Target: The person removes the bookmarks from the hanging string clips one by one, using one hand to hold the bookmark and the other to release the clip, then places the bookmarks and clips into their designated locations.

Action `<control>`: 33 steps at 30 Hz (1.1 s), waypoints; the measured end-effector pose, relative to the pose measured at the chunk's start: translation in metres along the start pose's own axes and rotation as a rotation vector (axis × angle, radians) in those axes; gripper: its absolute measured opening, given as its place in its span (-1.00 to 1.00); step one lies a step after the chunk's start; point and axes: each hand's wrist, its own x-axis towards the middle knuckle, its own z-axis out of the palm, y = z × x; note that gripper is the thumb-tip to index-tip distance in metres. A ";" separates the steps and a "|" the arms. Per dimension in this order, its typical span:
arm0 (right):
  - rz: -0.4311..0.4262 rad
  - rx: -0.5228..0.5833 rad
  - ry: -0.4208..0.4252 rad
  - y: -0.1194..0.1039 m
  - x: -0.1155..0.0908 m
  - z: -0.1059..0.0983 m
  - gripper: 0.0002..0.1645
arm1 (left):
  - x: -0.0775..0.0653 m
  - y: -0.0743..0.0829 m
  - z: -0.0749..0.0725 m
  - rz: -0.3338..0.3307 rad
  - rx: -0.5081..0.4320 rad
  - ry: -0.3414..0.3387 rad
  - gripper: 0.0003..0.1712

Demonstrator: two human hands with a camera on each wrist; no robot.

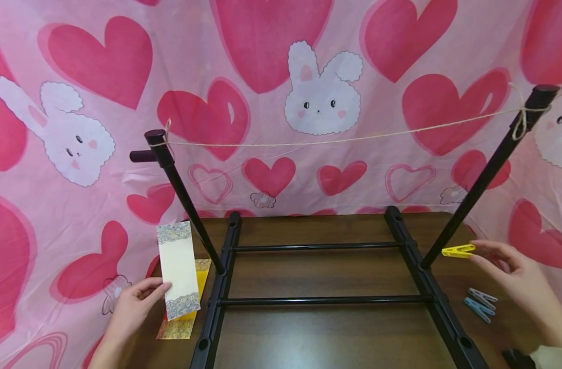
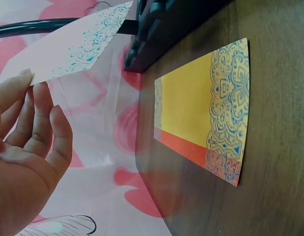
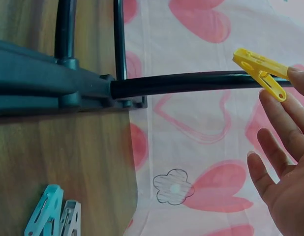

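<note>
My left hand (image 1: pixel 135 305) pinches a cream paper card (image 1: pixel 179 269) with blue-grey lace-pattern ends by its left edge, holding it up beside the black frame. Below it on the table lie a yellow card (image 2: pixel 189 103) with a patterned border and, partly covered by it, a red-orange one (image 2: pixel 184 147). Between thumb and fingers of my right hand (image 1: pixel 516 271) is a yellow clothespin (image 1: pixel 458 250), its nose pointing left near the right post. A blue clothespin (image 1: pixel 479 310) and a grey clothespin (image 1: pixel 483 295) lie on the table below that hand.
A black frame (image 1: pixel 327 299) with two crossbars stands on the brown wooden table (image 1: pixel 327 338). Between its left post (image 1: pixel 184 197) and right post (image 1: pixel 488 166) a thin string (image 1: pixel 336 141) is tied. Behind hangs a pink cloth (image 1: pixel 272 113) with hearts and bunnies.
</note>
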 end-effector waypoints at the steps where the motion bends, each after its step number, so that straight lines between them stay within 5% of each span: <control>1: -0.004 0.000 0.001 0.001 -0.001 0.000 -0.55 | 0.000 -0.001 0.000 0.001 0.007 -0.001 -0.68; 17: -0.033 -0.021 -0.029 0.023 -0.012 -0.003 -0.55 | 0.003 -0.012 -0.003 0.016 0.119 -0.015 -0.67; 33: 0.093 -0.157 -0.111 0.042 -0.023 -0.006 -0.41 | 0.009 -0.024 0.004 0.045 0.173 -0.050 -0.72</control>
